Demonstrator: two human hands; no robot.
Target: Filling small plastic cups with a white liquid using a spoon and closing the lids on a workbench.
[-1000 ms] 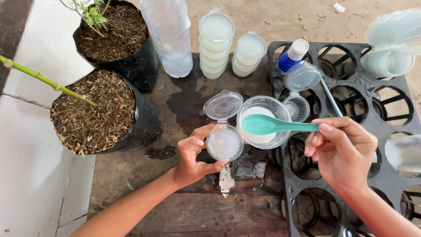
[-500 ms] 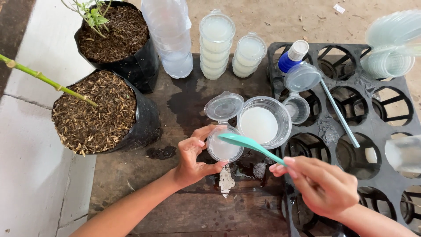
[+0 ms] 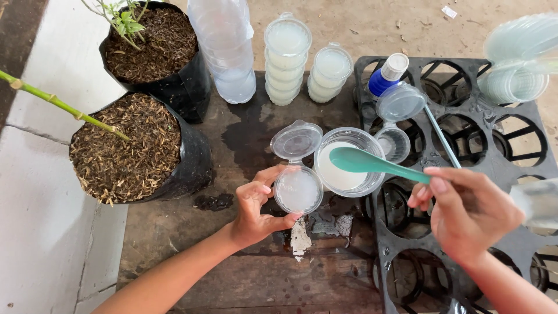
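The fingers of the left hand [image 3: 256, 206] curl round a small clear cup [image 3: 297, 189] with a hinged lid [image 3: 296, 140] flipped open behind it — thumb on the near side, fingertips on the far rim, steadying it on the wet wooden board [image 3: 232, 273]. The cup already holds some whitish liquid. The right hand [image 3: 468, 212] pinches the handle of a teal spoon [image 3: 372, 163] between thumb and bunched fingers; the spoon's bowl hangs over a clear bowl [image 3: 347, 161] of the same white liquid, just beside the cup.

It looks like the portioning step, spoon at the bowl. I'd judge the next move calls for a level carry across the short gap and a tip into the cup without slopping onto the board.

Around them: stacks of filled, lidded cups [image 3: 287, 58], a large plastic bottle [image 3: 224, 46], a blue bottle with a white cap [image 3: 386, 75], empty cups [image 3: 514, 70] on a black seedling tray [image 3: 511, 145], and two black grow bags [image 3: 136, 148] of husk. The open lid stands just beside the bowl — the spoon could clip it.
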